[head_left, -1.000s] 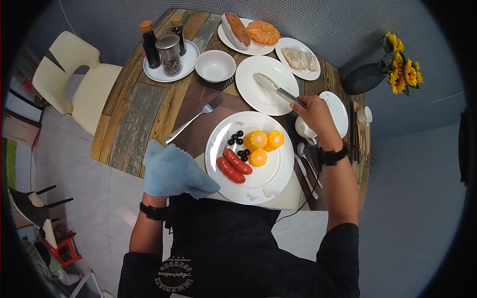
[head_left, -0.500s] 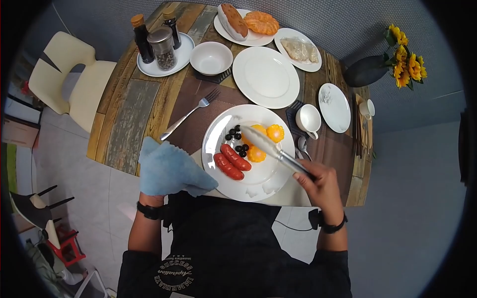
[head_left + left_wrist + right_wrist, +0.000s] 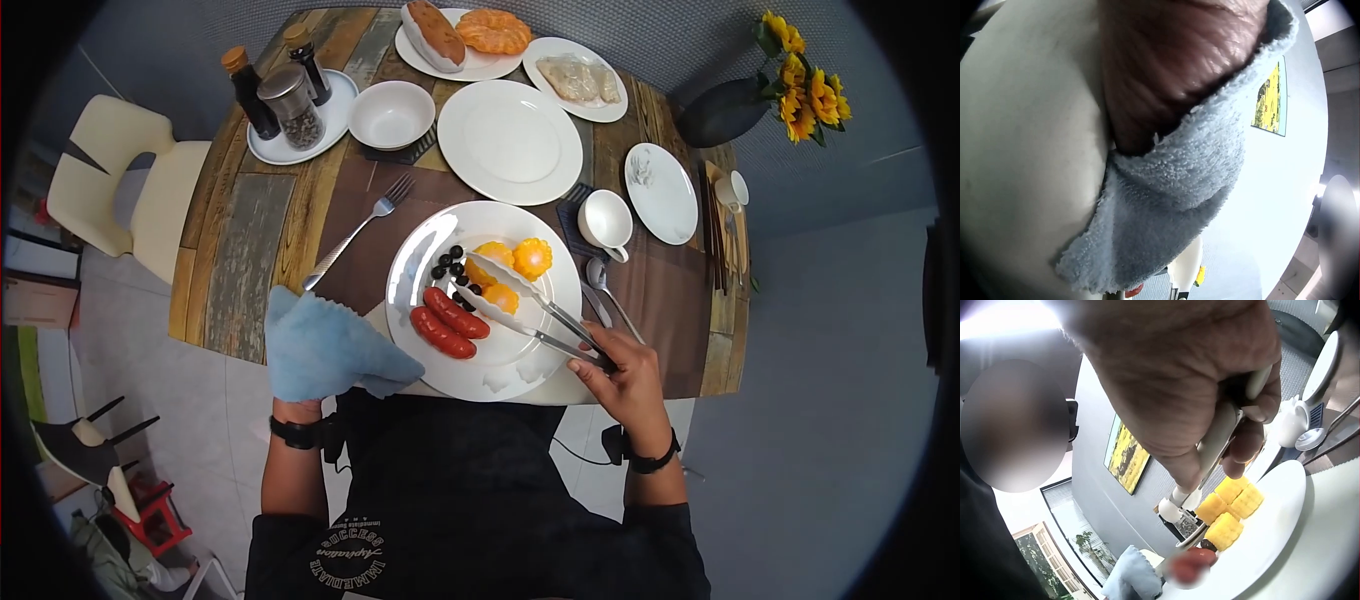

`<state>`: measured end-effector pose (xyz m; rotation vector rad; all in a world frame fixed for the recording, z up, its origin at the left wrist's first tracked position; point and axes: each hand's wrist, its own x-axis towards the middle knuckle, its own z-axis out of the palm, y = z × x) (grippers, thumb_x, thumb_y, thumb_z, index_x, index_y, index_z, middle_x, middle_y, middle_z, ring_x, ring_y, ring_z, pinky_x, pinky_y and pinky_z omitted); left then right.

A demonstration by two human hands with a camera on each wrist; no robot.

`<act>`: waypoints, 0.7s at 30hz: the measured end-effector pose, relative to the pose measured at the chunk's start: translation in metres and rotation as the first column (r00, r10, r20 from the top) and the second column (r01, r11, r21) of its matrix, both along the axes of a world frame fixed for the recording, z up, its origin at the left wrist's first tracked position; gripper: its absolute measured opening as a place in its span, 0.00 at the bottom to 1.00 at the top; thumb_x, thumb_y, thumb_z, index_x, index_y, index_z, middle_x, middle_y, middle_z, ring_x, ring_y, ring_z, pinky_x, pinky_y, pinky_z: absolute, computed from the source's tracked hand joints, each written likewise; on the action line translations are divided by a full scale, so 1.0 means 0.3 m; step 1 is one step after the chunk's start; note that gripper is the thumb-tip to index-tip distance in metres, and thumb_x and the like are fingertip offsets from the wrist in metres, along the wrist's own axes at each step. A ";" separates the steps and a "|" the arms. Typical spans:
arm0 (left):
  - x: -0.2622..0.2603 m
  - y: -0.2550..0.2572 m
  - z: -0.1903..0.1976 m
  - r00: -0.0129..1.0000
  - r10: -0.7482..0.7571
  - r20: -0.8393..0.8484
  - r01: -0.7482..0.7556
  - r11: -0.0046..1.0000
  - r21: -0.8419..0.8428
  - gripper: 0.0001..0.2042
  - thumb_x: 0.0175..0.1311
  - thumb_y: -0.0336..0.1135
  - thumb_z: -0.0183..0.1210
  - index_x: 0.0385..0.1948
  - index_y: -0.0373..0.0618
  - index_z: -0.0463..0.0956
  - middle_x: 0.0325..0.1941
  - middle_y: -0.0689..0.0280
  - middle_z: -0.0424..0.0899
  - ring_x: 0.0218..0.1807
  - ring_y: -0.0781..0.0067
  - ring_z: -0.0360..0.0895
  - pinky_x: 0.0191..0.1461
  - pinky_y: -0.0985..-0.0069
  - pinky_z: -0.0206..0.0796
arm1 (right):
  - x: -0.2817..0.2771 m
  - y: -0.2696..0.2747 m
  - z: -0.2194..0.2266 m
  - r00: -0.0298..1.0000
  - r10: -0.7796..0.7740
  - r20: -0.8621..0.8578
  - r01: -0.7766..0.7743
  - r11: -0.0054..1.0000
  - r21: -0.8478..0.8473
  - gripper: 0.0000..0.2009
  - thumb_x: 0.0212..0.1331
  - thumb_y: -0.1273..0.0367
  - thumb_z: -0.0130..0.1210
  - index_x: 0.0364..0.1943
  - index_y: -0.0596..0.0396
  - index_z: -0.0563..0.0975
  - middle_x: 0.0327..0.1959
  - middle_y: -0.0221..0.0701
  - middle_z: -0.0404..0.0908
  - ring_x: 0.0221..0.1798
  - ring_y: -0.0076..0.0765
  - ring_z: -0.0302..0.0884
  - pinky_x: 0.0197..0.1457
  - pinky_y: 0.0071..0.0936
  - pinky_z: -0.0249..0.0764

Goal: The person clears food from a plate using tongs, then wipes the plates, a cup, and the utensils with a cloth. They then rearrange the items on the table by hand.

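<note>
In the head view the right hand (image 3: 628, 385) grips metal tongs (image 3: 565, 322), their two arms parted above the plate (image 3: 530, 370). The tong tips hover around the corn pieces (image 3: 532, 258) and black olives (image 3: 456, 252); contact cannot be told. Two red sausages (image 3: 442, 333) lie at the plate's left. A blue cloth (image 3: 335, 345) covers the left hand, which is at the plate's lower left; its fingers are hidden. The left wrist view shows the palm side of the left hand (image 3: 1179, 62) wrapped by the cloth (image 3: 1179, 187). The right wrist view shows fingers curled round the tongs (image 3: 1219, 434).
A fork (image 3: 360, 232) lies left of the plate; a spoon (image 3: 612, 290) and a white cup (image 3: 605, 222) are right of it. Behind stand an empty plate (image 3: 510, 142), a bowl (image 3: 392, 114), a bread plate (image 3: 478, 66), bottles (image 3: 250, 92) and a dark vase (image 3: 722, 112).
The right hand has brought the tongs from above the back plate down over the food plate, and their arms have spread. The left hand stays under the cloth.
</note>
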<state>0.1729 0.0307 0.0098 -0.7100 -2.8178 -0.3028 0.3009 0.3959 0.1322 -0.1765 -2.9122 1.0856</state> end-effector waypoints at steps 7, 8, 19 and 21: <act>0.029 0.012 -0.085 0.930 -0.032 0.367 -0.257 0.657 0.709 0.06 0.58 0.41 0.60 0.27 0.56 0.73 0.29 0.68 0.76 0.39 0.63 0.75 0.48 0.68 0.66 | 0.030 0.041 -0.017 0.993 -0.067 -0.099 0.066 0.998 -0.013 0.25 0.52 0.66 0.74 0.55 0.61 0.81 0.36 0.37 0.86 0.29 0.30 0.78 0.35 0.26 0.76; 0.025 0.013 -0.088 0.894 -0.102 0.435 -0.312 0.557 0.770 0.05 0.58 0.40 0.60 0.27 0.56 0.73 0.28 0.68 0.76 0.39 0.63 0.75 0.48 0.68 0.66 | 0.038 0.072 -0.023 0.980 -0.126 -0.154 0.122 0.992 -0.035 0.25 0.52 0.67 0.74 0.55 0.62 0.81 0.37 0.37 0.86 0.30 0.28 0.78 0.36 0.26 0.76; 0.001 -0.046 -0.112 0.940 -0.039 0.340 -0.145 0.853 0.500 0.08 0.65 0.36 0.60 0.38 0.48 0.70 0.37 0.68 0.75 0.44 0.67 0.76 0.52 0.73 0.69 | -0.002 0.673 -0.304 0.823 -0.523 -0.220 0.565 0.725 0.394 0.37 0.59 0.52 0.69 0.60 0.72 0.74 0.51 0.54 0.81 0.52 0.54 0.81 0.55 0.42 0.77; -0.002 -0.041 -0.086 0.975 0.036 0.219 -0.089 0.967 0.237 0.08 0.65 0.36 0.60 0.38 0.49 0.71 0.37 0.67 0.75 0.45 0.66 0.75 0.53 0.72 0.68 | -0.030 0.691 -0.326 0.842 -0.509 -0.177 0.530 0.720 0.448 0.40 0.57 0.47 0.68 0.60 0.73 0.74 0.51 0.61 0.79 0.55 0.66 0.78 0.59 0.50 0.75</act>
